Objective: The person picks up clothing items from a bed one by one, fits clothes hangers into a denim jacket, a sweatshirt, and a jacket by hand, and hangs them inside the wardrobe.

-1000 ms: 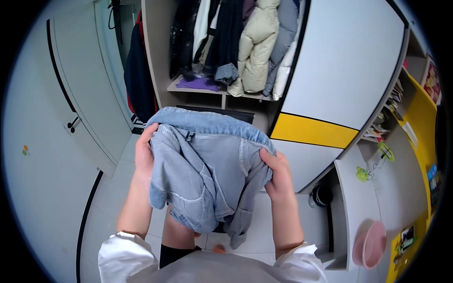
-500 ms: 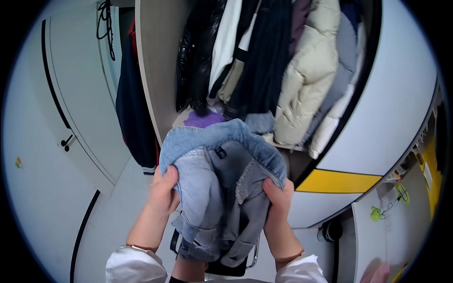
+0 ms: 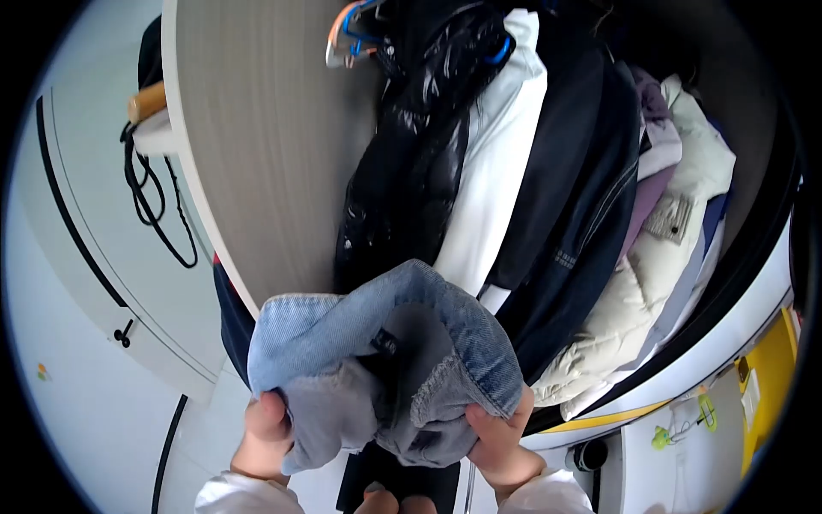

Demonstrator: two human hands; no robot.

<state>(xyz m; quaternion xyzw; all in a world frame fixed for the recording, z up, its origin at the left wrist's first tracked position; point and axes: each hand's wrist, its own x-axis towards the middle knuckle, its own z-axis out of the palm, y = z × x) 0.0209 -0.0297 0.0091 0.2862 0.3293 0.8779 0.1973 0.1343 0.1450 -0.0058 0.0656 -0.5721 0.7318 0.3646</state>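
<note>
My left grip [image 3: 266, 430] is clamped on one side of the denim jacket [image 3: 342, 394], my right grip [image 3: 502, 435] on the other. The jacket hangs between them, its collar [image 3: 458, 319] arching beyond both, before the clothes [image 3: 501, 180] hanging in the wardrobe [image 3: 265, 128].

Single head-worn view; looks forward and down over denim jacket [image 3: 467, 321]; close; faces open wardrobe [image 3: 257, 146].

A black cord [image 3: 152, 221] hangs near a pale door [image 3: 111, 188] with a black handle [image 3: 125, 334].
</note>
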